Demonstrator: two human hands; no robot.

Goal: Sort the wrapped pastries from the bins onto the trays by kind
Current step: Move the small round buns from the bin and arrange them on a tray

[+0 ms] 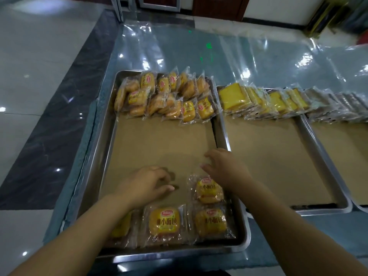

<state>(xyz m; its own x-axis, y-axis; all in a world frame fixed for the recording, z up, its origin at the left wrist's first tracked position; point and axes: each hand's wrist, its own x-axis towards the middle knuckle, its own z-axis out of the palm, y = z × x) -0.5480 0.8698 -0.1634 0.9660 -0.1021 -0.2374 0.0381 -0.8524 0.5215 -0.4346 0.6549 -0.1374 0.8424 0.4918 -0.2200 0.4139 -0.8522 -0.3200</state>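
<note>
A table (95, 116) under clear plastic sheeting (258, 56) bore steel trays. The near tray (93, 176) lay beneath the fingers (211, 156). A second tray (323, 156) and a third tray (360, 208) sat to their right.

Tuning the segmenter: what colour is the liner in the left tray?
The liner is plain tan brown; head view.

Both forearms reach forward, bare. Left hand (147, 182) palm down, fingers loosely curled, empty. Right hand (225, 168) palm down, fingers relaxed, empty.

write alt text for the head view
The left hand and right hand hover empty over a paper-lined steel tray with wrapped small buns at its near and far ends. The next tray holds a row of wrapped yellow cake slices.
</note>
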